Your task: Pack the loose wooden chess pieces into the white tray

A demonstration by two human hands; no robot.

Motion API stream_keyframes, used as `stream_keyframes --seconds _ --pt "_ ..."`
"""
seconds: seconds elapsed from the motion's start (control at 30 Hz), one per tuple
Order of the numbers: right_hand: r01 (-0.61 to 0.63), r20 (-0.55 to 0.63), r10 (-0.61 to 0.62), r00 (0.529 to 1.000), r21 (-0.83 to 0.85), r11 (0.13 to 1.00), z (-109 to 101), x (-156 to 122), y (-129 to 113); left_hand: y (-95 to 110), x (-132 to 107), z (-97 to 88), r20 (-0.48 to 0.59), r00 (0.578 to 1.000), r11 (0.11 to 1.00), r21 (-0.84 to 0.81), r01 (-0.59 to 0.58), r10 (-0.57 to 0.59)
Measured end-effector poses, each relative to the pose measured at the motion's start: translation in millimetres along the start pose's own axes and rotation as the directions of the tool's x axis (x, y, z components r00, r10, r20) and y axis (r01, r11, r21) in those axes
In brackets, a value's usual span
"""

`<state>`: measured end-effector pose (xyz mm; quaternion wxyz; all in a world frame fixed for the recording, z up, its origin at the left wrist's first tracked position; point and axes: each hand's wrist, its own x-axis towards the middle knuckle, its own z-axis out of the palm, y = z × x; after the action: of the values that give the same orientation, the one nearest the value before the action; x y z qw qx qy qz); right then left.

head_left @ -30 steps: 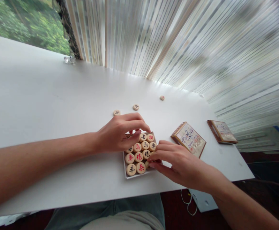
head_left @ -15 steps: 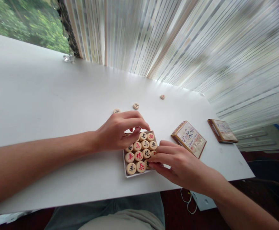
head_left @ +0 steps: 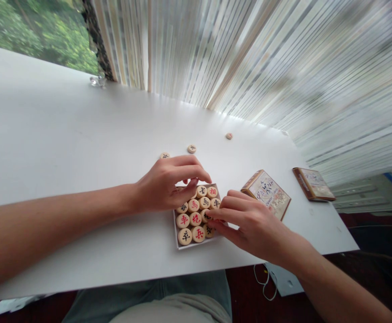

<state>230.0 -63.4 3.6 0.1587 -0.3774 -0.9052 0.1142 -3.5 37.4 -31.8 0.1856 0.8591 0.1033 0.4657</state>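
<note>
A shallow white box [head_left: 176, 233] holds rows of round wooden Chinese chess pieces [head_left: 185, 236] marked in red or black characters. My left hand [head_left: 172, 181] lies over its far left corner, fingers bent along the far edge and thumb over the pieces, with a gap between thumb and index finger. On the right side of the box, my right hand [head_left: 250, 220] has its thumb and index fingertips close together at a chess piece [head_left: 205, 216], which they partly cover. Fingers hide several pieces along the right side and at the far left corner.
Beyond the box, three loose chess pieces lie on the white table: one partly behind my left hand [head_left: 164, 155], another [head_left: 191, 148] and a red-marked one [head_left: 229, 136]. Two printed Chinese chess boxes [head_left: 273, 195] [head_left: 313, 184] rest at right. A string curtain [head_left: 189, 49] hangs behind.
My right hand's fingertips have shifted slightly away from me, uncovering more of the near-row piece and covering the black-marked one behind it. My left hand stays in place.
</note>
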Motion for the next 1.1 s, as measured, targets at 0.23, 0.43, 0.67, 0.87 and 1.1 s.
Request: stream_keyframes --seconds 0.23,0.43,0.67,0.87,1.1 --pt "0.004 0.008 -0.004 1.000 0.010 1.000 -1 -2 -1 0 0 -0.3 0.000 1.000 1.000 0.002 0.000 0.000" --pt "-0.039 -0.023 0.039 0.999 0.003 0.999 -3 3 1 -1 -1 -0.2 -0.002 1.000 1.000 -0.008 0.000 0.000" --pt "-0.040 -0.005 0.040 0.999 -0.008 0.999 -2 5 2 0 -1 0.5 -0.004 1.000 1.000 0.003 0.013 -0.013" --pt "-0.047 0.015 0.047 0.999 -0.005 0.999 -2 6 1 0 0 0.1 -0.002 1.000 1.000 -0.010 0.008 -0.008" --pt "-0.056 -0.040 0.055 0.998 -0.018 0.998 -4 9 5 -1 -1 0.1 -0.003 1.000 1.000 0.002 0.018 -0.018"
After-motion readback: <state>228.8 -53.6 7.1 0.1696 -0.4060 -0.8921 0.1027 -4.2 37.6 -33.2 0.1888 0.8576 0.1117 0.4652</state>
